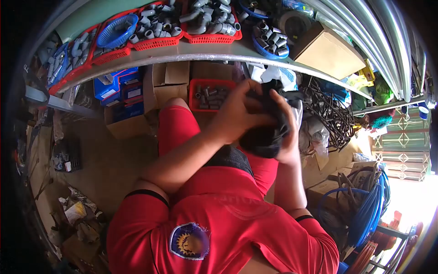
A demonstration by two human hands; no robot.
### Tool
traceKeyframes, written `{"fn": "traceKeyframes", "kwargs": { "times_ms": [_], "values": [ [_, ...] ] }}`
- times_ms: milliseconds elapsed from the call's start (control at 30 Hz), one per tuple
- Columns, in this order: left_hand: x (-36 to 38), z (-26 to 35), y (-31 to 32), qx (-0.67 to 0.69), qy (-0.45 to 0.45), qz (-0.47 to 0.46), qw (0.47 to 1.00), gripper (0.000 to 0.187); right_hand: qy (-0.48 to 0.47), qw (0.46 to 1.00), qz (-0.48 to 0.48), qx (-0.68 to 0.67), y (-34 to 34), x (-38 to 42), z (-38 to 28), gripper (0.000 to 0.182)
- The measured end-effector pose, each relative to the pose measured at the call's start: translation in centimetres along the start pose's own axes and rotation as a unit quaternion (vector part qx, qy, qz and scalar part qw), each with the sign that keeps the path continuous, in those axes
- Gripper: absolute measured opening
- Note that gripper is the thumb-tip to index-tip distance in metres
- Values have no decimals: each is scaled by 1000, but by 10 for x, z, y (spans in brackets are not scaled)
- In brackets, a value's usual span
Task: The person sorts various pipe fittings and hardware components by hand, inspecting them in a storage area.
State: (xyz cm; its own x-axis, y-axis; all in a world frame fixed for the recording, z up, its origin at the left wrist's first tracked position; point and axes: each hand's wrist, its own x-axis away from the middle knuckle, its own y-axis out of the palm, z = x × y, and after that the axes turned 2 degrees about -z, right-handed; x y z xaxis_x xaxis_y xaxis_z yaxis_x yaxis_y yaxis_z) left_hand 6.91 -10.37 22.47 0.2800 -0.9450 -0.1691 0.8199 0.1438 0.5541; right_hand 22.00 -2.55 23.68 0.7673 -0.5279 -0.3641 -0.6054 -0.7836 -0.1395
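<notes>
My left hand (pixel 242 109) is closed around the left side of a dark, crumpled black bundle (pixel 263 137). My right hand (pixel 287 130) grips the same bundle from the right, its fingers bent over the top. The bundle looks soft, like a plastic bag or cloth, but blur hides its exact kind. Both hands hold it above my lap. Just beyond my left hand, low under the shelf, a red tray (pixel 195 106) contains grey pipe fittings (pixel 211 96).
A metal-edged shelf (pixel 191 57) carries red baskets (pixel 212 39) and blue baskets (pixel 273 54) of pipe fittings. Cardboard boxes (pixel 169 86) stand below. Long metal pipes (pixel 369 41) and a cardboard box (pixel 331 52) lie to the right, with a blue hose coil (pixel 372 208) lower down.
</notes>
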Motion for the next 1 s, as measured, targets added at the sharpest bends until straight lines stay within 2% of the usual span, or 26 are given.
{"fn": "traceKeyframes", "kwargs": {
  "times_ms": [100,167,200,267,333,433,467,567,600,633,700,800,833,900,933,1000],
  "values": [
    [4,-8,4,109,-57,27,992,37,-81,981,29,174,3,-4,7,64],
    [6,-15,11,124,-63,55,989,28,-121,960,63,243,1,-2,20,52],
    [6,-23,11,152,-80,52,984,25,-100,954,101,264,6,-2,14,34],
    [9,-31,9,199,-123,29,972,21,-55,971,188,137,0,18,40,28],
    [11,-33,7,235,-172,-13,957,18,-103,951,219,191,-8,23,50,18],
    [12,-40,13,230,-147,-47,961,15,-69,948,213,226,-23,17,54,18],
    [10,-43,12,200,-140,-49,969,17,-83,912,177,362,-24,18,51,25],
    [2,-47,7,137,-127,-55,981,29,-61,918,208,331,-29,20,58,32],
    [1,-46,6,134,-129,-54,981,33,-6,958,230,169,-28,16,55,33],
    [1,-45,4,131,-133,-53,981,38,50,968,245,1,-25,11,49,34],
    [0,-55,-10,118,-150,-41,981,39,78,970,212,-87,-24,10,45,35],
    [3,-58,-28,154,-141,-24,978,35,33,995,41,86,-27,3,28,45],
    [4,-54,-30,177,-133,-19,975,33,43,992,37,109,-27,0,25,45],
    [1,-47,-23,159,-139,62,975,29,68,985,30,157,-25,-1,26,44],
    [0,-45,-21,150,-143,103,973,27,65,982,63,167,-22,2,34,42],
    [1,-43,-31,92,-175,112,974,24,79,968,102,214,-7,8,40,40]
  ]
}}
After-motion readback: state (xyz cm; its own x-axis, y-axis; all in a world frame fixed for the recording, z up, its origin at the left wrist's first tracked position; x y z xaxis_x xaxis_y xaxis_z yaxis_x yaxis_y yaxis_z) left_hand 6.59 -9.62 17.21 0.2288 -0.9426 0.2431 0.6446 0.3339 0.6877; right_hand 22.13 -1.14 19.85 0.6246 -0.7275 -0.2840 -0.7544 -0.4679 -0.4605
